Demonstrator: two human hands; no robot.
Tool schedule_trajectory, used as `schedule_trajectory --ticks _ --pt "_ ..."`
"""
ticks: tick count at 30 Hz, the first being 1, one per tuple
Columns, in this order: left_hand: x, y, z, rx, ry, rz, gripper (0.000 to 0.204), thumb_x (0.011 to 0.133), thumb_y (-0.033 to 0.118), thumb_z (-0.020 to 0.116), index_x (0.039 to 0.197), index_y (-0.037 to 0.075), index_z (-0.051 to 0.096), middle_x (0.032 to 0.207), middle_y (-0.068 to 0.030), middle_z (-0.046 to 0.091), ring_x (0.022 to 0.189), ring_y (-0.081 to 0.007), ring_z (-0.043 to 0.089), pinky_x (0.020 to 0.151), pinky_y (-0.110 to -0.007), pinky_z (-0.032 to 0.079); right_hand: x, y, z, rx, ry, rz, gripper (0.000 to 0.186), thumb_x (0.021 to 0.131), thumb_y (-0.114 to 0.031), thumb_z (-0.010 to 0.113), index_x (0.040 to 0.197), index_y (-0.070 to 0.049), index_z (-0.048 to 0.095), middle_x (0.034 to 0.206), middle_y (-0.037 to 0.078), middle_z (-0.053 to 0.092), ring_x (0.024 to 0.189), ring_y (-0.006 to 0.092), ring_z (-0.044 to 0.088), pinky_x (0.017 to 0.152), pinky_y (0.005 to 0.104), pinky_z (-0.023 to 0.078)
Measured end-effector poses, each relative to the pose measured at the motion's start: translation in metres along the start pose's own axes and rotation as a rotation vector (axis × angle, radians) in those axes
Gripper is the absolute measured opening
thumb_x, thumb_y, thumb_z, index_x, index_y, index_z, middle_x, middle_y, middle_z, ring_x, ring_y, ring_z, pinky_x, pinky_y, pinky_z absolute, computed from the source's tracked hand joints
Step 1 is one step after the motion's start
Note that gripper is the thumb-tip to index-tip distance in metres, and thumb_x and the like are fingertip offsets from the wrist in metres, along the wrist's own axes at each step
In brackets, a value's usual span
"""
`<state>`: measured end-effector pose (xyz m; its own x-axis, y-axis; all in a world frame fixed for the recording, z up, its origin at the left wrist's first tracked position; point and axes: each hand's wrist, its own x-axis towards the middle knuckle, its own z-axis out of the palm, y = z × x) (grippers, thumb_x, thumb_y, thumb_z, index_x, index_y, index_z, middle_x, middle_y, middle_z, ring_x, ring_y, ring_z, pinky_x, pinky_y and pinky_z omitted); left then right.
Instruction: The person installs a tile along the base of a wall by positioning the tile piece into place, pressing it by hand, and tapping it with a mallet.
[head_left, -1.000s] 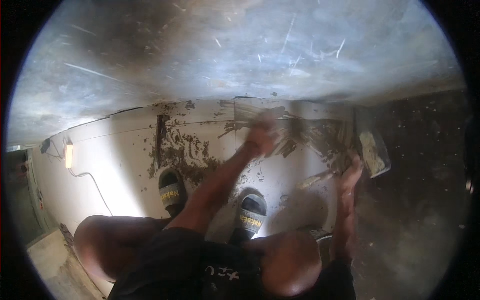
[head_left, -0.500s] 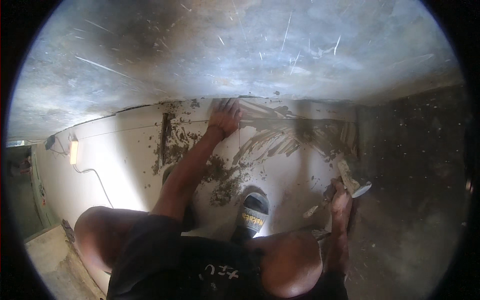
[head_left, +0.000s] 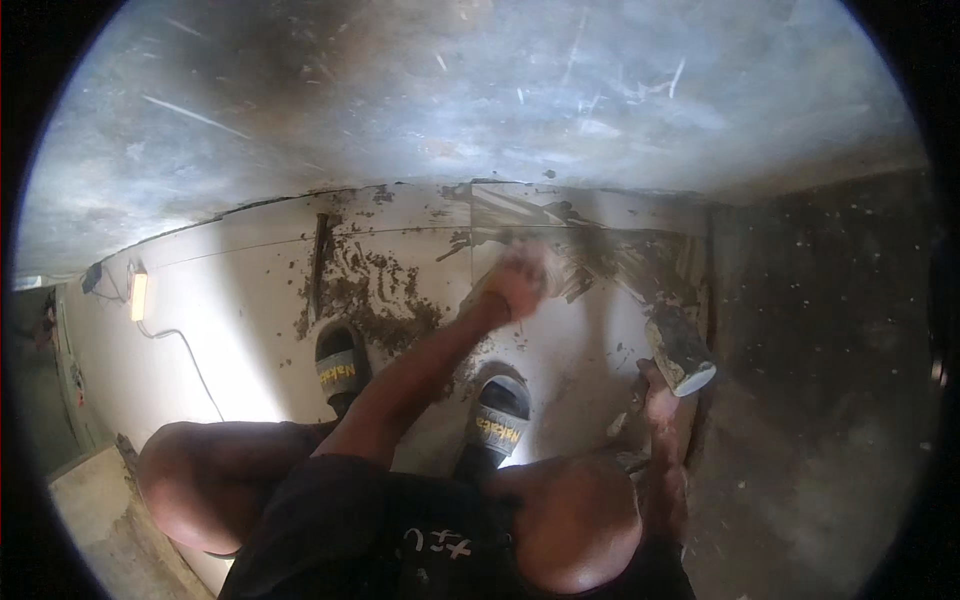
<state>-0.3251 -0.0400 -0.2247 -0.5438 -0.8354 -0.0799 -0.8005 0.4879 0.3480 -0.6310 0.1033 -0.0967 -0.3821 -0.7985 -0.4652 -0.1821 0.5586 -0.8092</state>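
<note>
My left hand [head_left: 518, 278], smeared by motion, reaches over the pale tiles [head_left: 570, 340] beside streaks of grey-brown mortar [head_left: 620, 262]. Its fingers are too blurred to read. On the right, my right hand [head_left: 655, 390] is closed on a mallet-like tool, its grip mostly hidden. The tool's thick, mortar-crusted head [head_left: 678, 345] ends in a white face and tilts just above the fingers. Patches of wet mortar [head_left: 375, 290] lie on the tiles left of my left hand.
A grey, scratched wall [head_left: 480, 100] borders the tiles at the far side, and a dark wall [head_left: 820, 370] rises on the right. My slippered feet [head_left: 500, 420] rest on the tiles. At left are a lit lamp [head_left: 139, 297] and its cable [head_left: 185, 350]. A dark strip [head_left: 320, 265] lies near the mortar.
My left hand has left the tile edge by the far wall and moved nearer and to the right. My right hand and the mallet-like tool have shifted slightly left.
</note>
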Motion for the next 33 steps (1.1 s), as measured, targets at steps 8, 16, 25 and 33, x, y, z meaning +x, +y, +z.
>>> schedule_trajectory --ticks 8,16,25,33 --pt "-0.056 -0.100 -0.036 0.142 0.211 -0.536 0.068 0.106 0.043 0.042 0.158 0.001 0.032 0.167 -0.0183 0.024 0.156 -0.0342 0.018 0.128 -0.049 0.012 0.007 -0.011 0.016 -0.244 0.205 -0.147 0.050 0.089 -0.038 0.077 0.116 0.003 0.068 0.102 0.009 0.070 0.095 0.0235 0.063 0.089 0.0377 0.049" --pt "0.040 -0.018 -0.007 -0.035 0.060 0.108 0.069 0.104 0.041 0.045 0.159 0.003 0.029 0.168 -0.0147 0.024 0.156 -0.0318 0.020 0.128 -0.049 0.016 0.051 -0.003 0.032 -0.192 -0.004 0.199 0.042 0.093 -0.034 0.073 0.112 0.002 0.066 0.101 0.008 0.066 0.086 0.0168 0.063 0.074 0.0349 0.052" --pt "0.146 0.018 0.009 0.160 0.091 0.250 0.067 0.104 0.045 0.045 0.161 0.011 0.031 0.168 -0.0082 0.027 0.156 -0.0295 0.019 0.128 -0.050 0.015 0.129 -0.028 0.004 -0.415 0.660 -0.557 0.027 0.100 -0.019 0.061 0.119 -0.001 0.067 0.107 0.013 0.066 0.100 0.0232 0.062 0.088 0.0386 0.051" --pt "0.149 0.006 -0.007 0.016 -0.005 0.283 0.060 0.107 0.042 0.039 0.162 0.019 0.030 0.169 -0.0048 0.024 0.158 -0.0292 0.015 0.130 -0.050 0.009 0.226 -0.067 0.013 -0.293 0.850 -0.867 0.035 0.097 0.000 0.055 0.131 0.000 0.064 0.129 0.016 0.063 0.117 0.0281 0.060 0.108 0.0405 0.044"
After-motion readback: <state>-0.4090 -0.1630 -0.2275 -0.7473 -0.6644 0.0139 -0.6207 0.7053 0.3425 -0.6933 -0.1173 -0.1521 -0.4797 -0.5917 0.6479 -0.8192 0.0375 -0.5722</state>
